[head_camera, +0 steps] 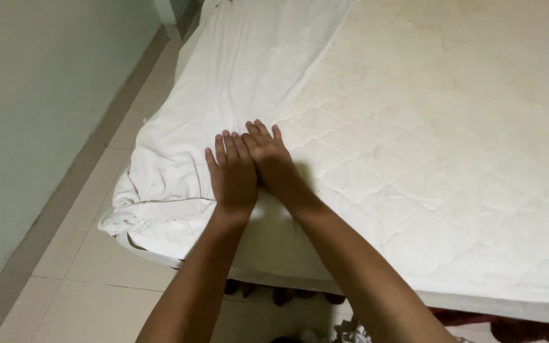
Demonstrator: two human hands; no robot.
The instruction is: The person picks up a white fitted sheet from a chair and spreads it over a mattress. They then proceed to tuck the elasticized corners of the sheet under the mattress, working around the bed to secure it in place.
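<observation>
White sheet (223, 95) spread over left side of quilted mattress (446, 127), bunched at near corner. Left hand (231, 174) and right hand (271, 159) side by side, flat, fingers straight, pressing on sheet edge, gripping nothing. Tiled floor (96, 273) below.

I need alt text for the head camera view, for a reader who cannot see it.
Two bare hands, the left hand and right hand, press flat side by side on a white sheet at the corner of a bare quilted mattress. The sheet covers only the left strip of the mattress, beside a tiled floor and a pale wall.
</observation>
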